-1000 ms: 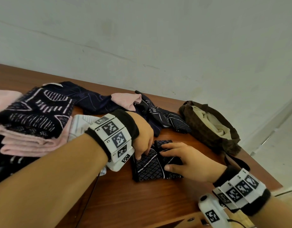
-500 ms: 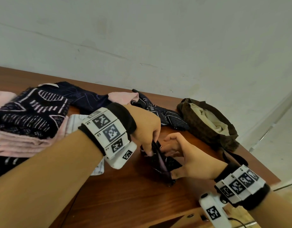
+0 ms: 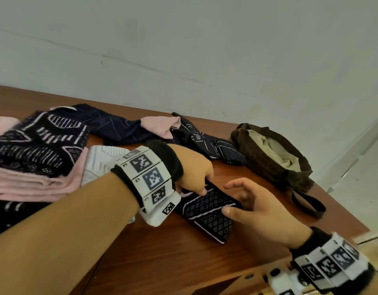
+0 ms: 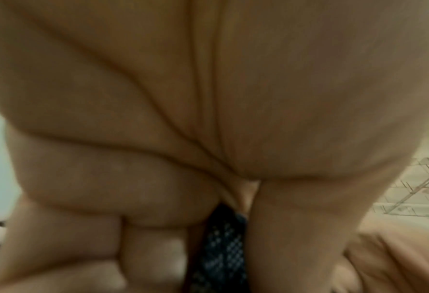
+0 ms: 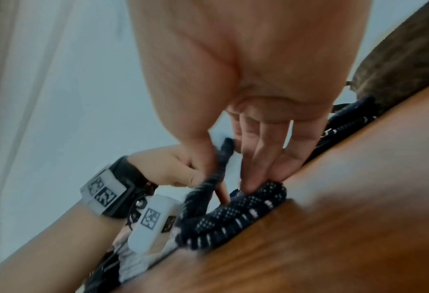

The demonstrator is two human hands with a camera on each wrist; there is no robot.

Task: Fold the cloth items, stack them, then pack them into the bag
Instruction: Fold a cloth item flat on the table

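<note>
cloth [image 3: 207, 211] refolded flat, both hands gripping

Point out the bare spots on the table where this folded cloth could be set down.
Bare wood lies along the near edge, in front of the small dark cloth both hands hold. A narrower strip runs between that cloth and the brown bag. The left side is crowded by the folded stack and loose cloths behind.
</note>
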